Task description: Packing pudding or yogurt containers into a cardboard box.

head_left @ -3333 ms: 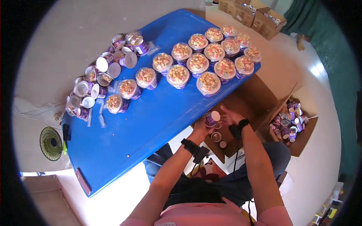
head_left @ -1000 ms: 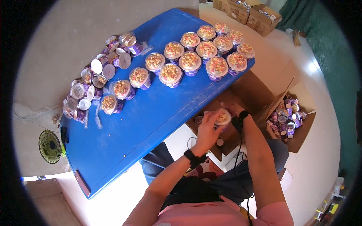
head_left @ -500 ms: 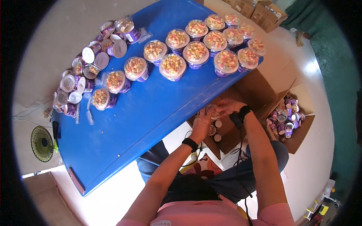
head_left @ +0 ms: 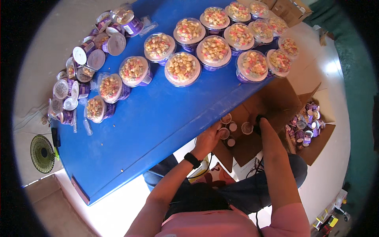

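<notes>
My right hand [head_left: 254, 120] reaches down into an open cardboard box [head_left: 276, 96], in shadow, its fingers closed at the side of a clear-lidded cup [head_left: 247, 128]. At the box's near left side, by the table's edge, is my left hand [head_left: 209, 139], its fingers loosely apart and nothing visible in them. Between the hands, several small cups [head_left: 224, 133] stand in the box, some with white tops and some with clear lids. Part of my right hand's fingers is hidden in the dark.
Cups with clear domes full of colourful puffed pieces [head_left: 182, 69] stand on the blue table [head_left: 158, 114]. Purple cups [head_left: 83, 75] lie heaped along its left edge. Another box [head_left: 321, 144] at the right holds many purple cups. A round green fan-like object [head_left: 42, 154] is at far left.
My hands have parted. The right one has moved down and right into the box with a cup; the left has stayed near the box's left side. The view has shifted slightly.
</notes>
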Tool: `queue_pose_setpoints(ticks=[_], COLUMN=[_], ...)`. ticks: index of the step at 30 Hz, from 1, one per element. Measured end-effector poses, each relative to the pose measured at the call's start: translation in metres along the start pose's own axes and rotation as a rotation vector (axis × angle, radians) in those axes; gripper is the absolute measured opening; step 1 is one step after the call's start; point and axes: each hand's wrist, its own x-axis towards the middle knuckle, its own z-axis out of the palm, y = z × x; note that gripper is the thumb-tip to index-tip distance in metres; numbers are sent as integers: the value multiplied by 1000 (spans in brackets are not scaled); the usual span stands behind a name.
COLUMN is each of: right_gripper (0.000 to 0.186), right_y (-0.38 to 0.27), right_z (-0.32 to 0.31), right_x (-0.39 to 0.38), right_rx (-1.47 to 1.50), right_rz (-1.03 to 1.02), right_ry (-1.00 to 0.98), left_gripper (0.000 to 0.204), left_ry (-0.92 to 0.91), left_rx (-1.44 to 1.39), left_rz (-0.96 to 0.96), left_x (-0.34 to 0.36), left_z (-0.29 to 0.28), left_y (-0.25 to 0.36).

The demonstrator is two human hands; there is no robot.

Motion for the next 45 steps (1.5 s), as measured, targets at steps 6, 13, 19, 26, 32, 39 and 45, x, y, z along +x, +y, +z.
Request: queue_pose_setpoints(ticks=[6,13,19,26,32,39,45], right_gripper=[45,42,38,27,22,27,26], right_y=[19,-56,-49,-59,-67,-47,-62], right_z=[92,74,56,-1,-39,-12,28], right_x=[49,38,2,-15,-37,-31,26], right_rx=[-577,-400,-70,282,457,213,269], right_rz=[-77,-108,-52,270,309,288,62], right_ry=[-252,-319,-121,77,398,359,548], left_gripper=[39,36,35,34,31,39,67], left_ry=[-66,-62,-7,0,164,776,1047], left_rx=[-35,51,25,-22,-111,181,657], left_rz=[-21,-76,38,124,302,218,-73], left_x=[-3,-19,-8,-16,-39,-35,-39], left_z=[2,9,7,-26,-82,-199,-272], left_y=[-4,-25,-6,34,100,111,26])
